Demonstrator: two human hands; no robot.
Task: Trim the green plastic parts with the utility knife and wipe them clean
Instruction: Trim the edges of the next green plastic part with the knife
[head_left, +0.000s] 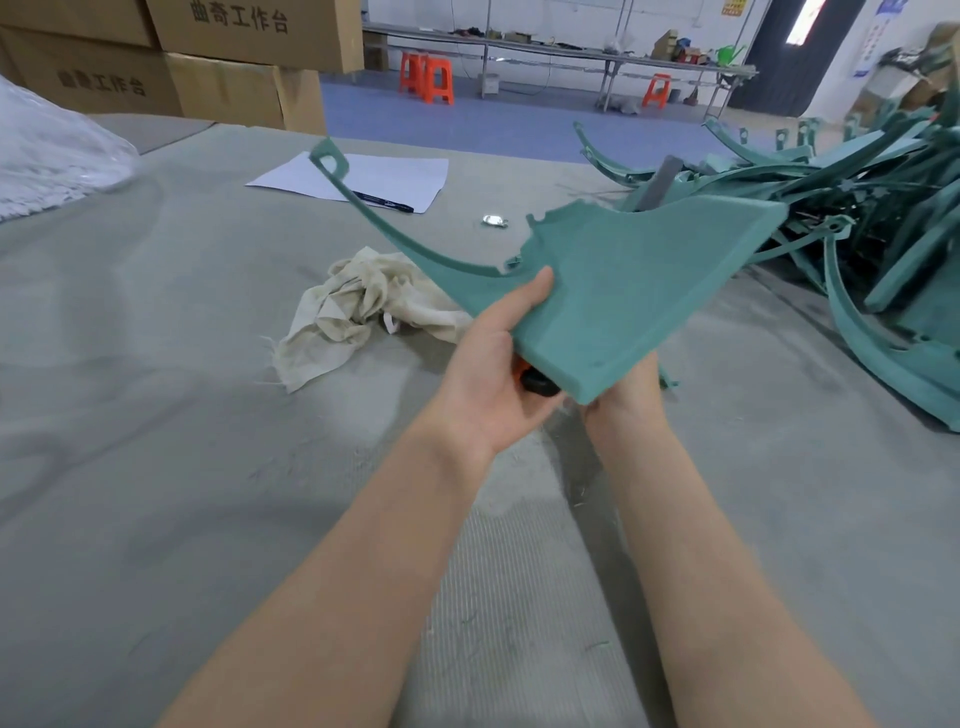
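**benchrat_42:** That piece looks floppy. How does it handle, and where do you hold it?

**me:** I'd guess it's light. The flat teal-green plastic part (623, 296) is up off the grey cloth-covered table (208, 441), right in front of me. My left hand (488, 374) grips its near edge, thumb on top and fingers curled underneath. My right hand (631, 397) is under the near corner and mostly hidden, so I can't tell what those fingers are doing. A black-and-orange tool (537, 384) pokes out below, probably the utility knife.

**benchrat_42:** And the skinny bit?

**me:** The long curved arm with the loop looks springy and easy to snap. I'd hold the wide panel, which looks stiffer and is textured enough not to slip. The crumpled cream rag (353, 312) lies nearby.
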